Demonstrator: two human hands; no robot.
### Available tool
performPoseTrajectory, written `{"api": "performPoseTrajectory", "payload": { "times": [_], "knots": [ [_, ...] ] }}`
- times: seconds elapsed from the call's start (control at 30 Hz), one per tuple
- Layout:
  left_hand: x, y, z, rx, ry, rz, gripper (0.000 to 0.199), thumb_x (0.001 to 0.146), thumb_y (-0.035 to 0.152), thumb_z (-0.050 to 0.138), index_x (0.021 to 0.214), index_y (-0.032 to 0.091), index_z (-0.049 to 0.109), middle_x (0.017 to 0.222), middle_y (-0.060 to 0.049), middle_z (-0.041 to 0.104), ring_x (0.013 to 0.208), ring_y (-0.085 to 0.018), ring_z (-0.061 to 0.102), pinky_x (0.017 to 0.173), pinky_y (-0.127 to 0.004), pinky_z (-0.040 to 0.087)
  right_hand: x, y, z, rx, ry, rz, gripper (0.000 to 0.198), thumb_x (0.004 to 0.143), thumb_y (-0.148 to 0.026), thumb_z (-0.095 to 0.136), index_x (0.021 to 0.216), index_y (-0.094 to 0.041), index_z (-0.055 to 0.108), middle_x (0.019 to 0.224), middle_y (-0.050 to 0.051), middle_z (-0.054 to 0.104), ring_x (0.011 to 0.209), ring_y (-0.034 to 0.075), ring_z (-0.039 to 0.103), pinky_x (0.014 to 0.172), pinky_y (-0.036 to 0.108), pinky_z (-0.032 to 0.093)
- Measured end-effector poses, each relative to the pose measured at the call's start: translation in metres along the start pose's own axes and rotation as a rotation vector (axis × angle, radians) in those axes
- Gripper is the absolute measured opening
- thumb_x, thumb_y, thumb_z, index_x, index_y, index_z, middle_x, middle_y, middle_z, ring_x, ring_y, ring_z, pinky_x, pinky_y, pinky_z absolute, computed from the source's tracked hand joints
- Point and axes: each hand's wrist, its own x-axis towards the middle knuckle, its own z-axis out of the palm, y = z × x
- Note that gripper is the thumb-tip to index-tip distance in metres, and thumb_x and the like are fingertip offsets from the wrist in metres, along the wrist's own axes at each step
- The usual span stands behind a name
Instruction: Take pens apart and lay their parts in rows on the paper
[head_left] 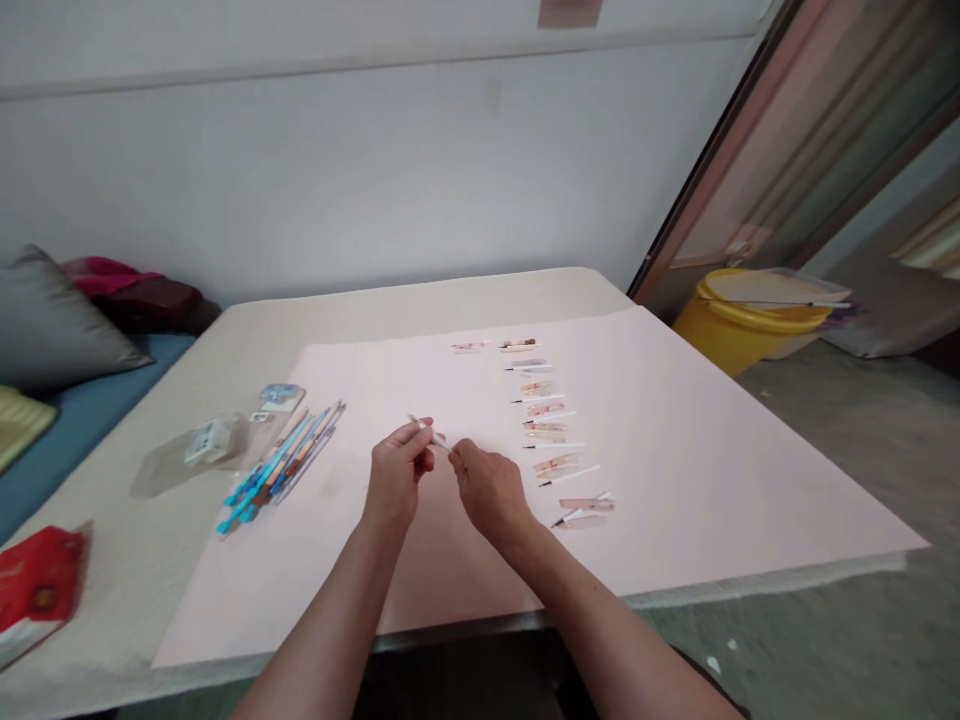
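Above the pink sheet, my left hand (pixel 401 465) and my right hand (pixel 491 487) are both closed on a slim white pen (pixel 436 437). The left fingers pinch its upper-left part, and the right fingers grip its lower-right end. Whether it is a whole pen or only a part cannot be made out. To the right of my hands, a column of pen parts (pixel 556 462) lies spread out: white refills with dark tips beside clear, pink or orange-patterned barrels. On the left lies a bunch of pens (pixel 289 458) in blue, brown and pale grey.
The pink sheet (pixel 720 450) covers much of the table. At left are a clear plastic bag (pixel 176 462), a small blue-and-white packet (pixel 281 395) and a red packet (pixel 41 580). A yellow bucket (pixel 720 335) stands beyond the table's right edge; a grey cushion (pixel 64 325) is far left.
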Motion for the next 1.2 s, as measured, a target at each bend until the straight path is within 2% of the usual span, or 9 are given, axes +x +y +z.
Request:
{"api": "performPoseTrajectory", "payload": {
  "times": [0.2, 0.37, 0.67, 0.87, 0.93, 1.03, 1.2],
  "knots": [
    [-0.004, 0.001, 0.005, -0.055, -0.077, -0.054, 0.038, 0.071, 0.029, 0.067, 0.103, 0.01, 0.062, 0.085, -0.01, 0.064, 0.055, -0.006, 0.048, 0.054, -0.021, 0.039, 0.001, 0.002, -0.001, 0.004, 0.003, 0.004, 0.016, 0.093, -0.026, 0.039, 0.085, -0.021, 0.053, 0.07, -0.002, 0.065, 0.06, 0.013, 0.057, 0.05, 0.027, 0.015],
    [-0.004, 0.0, 0.004, -0.07, -0.031, -0.061, 0.036, 0.072, 0.03, 0.069, 0.103, 0.011, 0.063, 0.076, -0.003, 0.058, 0.057, -0.005, 0.047, 0.053, -0.018, 0.038, 0.0, 0.004, -0.001, -0.012, 0.035, -0.031, 0.014, 0.092, -0.026, 0.041, 0.086, -0.021, 0.053, 0.076, -0.002, 0.065, 0.062, 0.012, 0.057, 0.051, 0.027, 0.016],
    [0.007, 0.001, -0.007, -0.146, 0.019, -0.045, 0.037, 0.069, 0.026, 0.072, 0.102, 0.011, 0.063, 0.076, -0.003, 0.058, 0.059, -0.005, 0.05, 0.053, -0.015, 0.04, 0.002, 0.012, -0.006, -0.043, -0.008, -0.062, 0.016, 0.093, -0.026, 0.04, 0.087, -0.023, 0.055, 0.08, -0.002, 0.066, 0.066, 0.013, 0.059, 0.052, 0.027, 0.019],
    [0.006, -0.008, -0.004, -0.115, 0.05, -0.026, 0.024, 0.067, 0.028, 0.073, 0.077, 0.011, 0.06, 0.077, -0.004, 0.061, 0.061, -0.006, 0.052, 0.056, -0.017, 0.041, 0.0, 0.002, -0.003, -0.073, -0.041, -0.05, 0.017, 0.093, -0.027, 0.037, 0.09, -0.021, 0.053, 0.079, 0.001, 0.068, 0.066, 0.016, 0.061, 0.051, 0.027, 0.019],
    [0.012, -0.009, -0.009, -0.089, 0.096, 0.013, 0.024, 0.066, 0.028, 0.073, 0.075, 0.012, 0.058, 0.076, -0.004, 0.062, 0.06, -0.007, 0.053, 0.057, -0.018, 0.042, 0.0, 0.005, -0.005, -0.098, -0.066, -0.066, 0.017, 0.093, -0.026, 0.037, 0.092, -0.022, 0.054, 0.077, 0.002, 0.068, 0.067, 0.017, 0.062, 0.051, 0.027, 0.021],
    [0.024, -0.011, -0.021, 0.032, 0.178, 0.114, 0.024, 0.066, 0.03, 0.071, 0.077, 0.015, 0.057, 0.076, -0.003, 0.063, 0.063, -0.009, 0.056, 0.059, -0.02, 0.042, 0.001, 0.016, -0.01, -0.144, -0.133, -0.04, 0.016, 0.091, -0.021, 0.038, 0.091, -0.021, 0.054, 0.073, 0.003, 0.067, 0.066, 0.019, 0.063, 0.052, 0.026, 0.025],
    [0.034, -0.022, -0.032, 0.519, 0.179, 0.258, 0.017, 0.066, 0.03, 0.067, 0.072, 0.016, 0.06, 0.065, 0.0, 0.06, 0.064, -0.012, 0.056, 0.059, -0.021, 0.04, 0.004, 0.031, -0.019, -0.16, -0.118, 0.063, 0.017, 0.091, -0.019, 0.037, 0.091, -0.02, 0.054, 0.071, 0.005, 0.065, 0.068, 0.02, 0.063, 0.054, 0.026, 0.03]
  ]
}}
